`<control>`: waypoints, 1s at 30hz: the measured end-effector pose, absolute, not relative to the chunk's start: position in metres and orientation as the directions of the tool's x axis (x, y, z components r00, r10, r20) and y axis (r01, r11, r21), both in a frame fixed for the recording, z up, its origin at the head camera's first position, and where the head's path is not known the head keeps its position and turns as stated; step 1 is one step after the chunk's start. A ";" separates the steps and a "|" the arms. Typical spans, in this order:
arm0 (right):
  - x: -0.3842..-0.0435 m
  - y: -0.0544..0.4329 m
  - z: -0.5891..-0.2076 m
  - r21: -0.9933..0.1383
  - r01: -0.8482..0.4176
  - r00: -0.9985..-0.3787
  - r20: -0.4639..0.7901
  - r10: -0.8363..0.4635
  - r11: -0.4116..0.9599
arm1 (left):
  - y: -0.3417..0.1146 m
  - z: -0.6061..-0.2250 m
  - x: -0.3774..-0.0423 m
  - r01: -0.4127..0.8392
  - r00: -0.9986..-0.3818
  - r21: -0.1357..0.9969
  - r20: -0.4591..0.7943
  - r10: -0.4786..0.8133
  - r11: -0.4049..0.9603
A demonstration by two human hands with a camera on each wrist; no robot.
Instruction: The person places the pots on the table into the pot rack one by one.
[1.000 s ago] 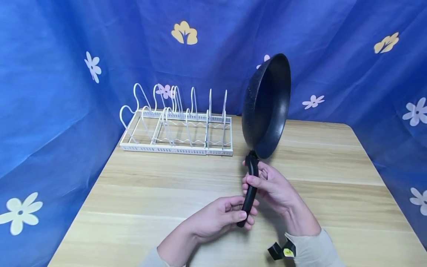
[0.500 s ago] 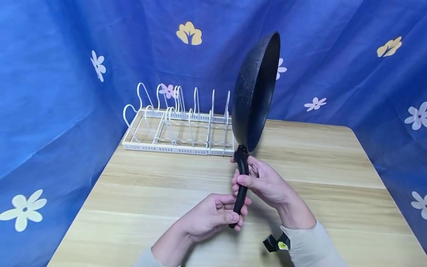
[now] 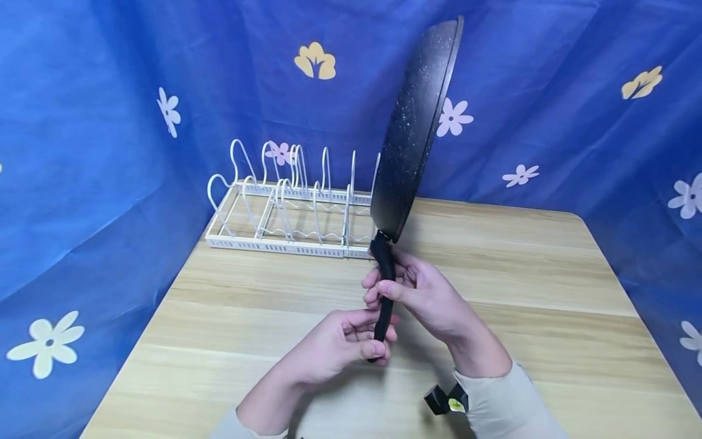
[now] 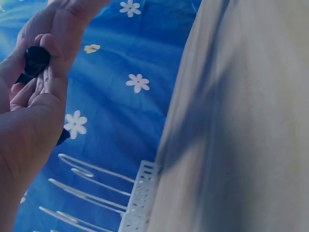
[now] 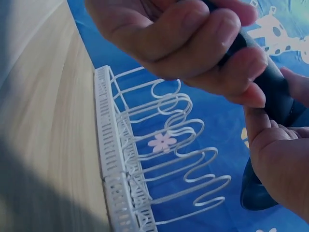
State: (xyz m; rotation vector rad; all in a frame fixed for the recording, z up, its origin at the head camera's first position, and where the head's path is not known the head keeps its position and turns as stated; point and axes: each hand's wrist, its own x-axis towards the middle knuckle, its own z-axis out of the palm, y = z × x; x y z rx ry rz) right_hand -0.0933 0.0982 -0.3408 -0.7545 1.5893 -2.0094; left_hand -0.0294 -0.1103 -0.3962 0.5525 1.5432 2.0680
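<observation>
A black speckled frying pan (image 3: 414, 128) is held up on its edge above the table, its outer side facing left and its handle (image 3: 386, 268) pointing down toward me. My right hand (image 3: 433, 299) grips the upper part of that handle, thumb in front and fingers behind. Lower down, my left hand (image 3: 340, 344) pinches the handle's end between thumb and fingers. In the left wrist view the butt of the handle (image 4: 37, 59) shows within the left hand's fingers. Both hands also appear around the handle in the right wrist view. The pan's inside is hidden.
A white wire pan rack (image 3: 274, 244) with several upright loops stands at the back left of the wooden table (image 3: 521, 274), just left of and behind the pan. A blue flowered curtain (image 3: 219, 73) encloses the back and sides. A black strap piece (image 3: 439, 399) hangs by the right sleeve.
The pan has risen and shifted left, and it has turned so that its outer side now shows instead of its inside. Both hands moved slightly left with the handle, keeping their hold.
</observation>
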 end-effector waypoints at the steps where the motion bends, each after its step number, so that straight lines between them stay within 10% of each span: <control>1: -0.093 0.096 -0.339 -0.977 0.015 -0.742 0.133 -0.657 -0.214 | -0.112 -0.395 -0.029 -0.132 -0.800 0.965 0.033 0.599 -0.229; 30: -0.112 0.076 -0.348 -0.960 0.133 -0.706 0.083 -0.703 -0.247 | -0.117 -0.395 -0.023 -0.070 -0.884 0.994 -0.025 0.467 -0.079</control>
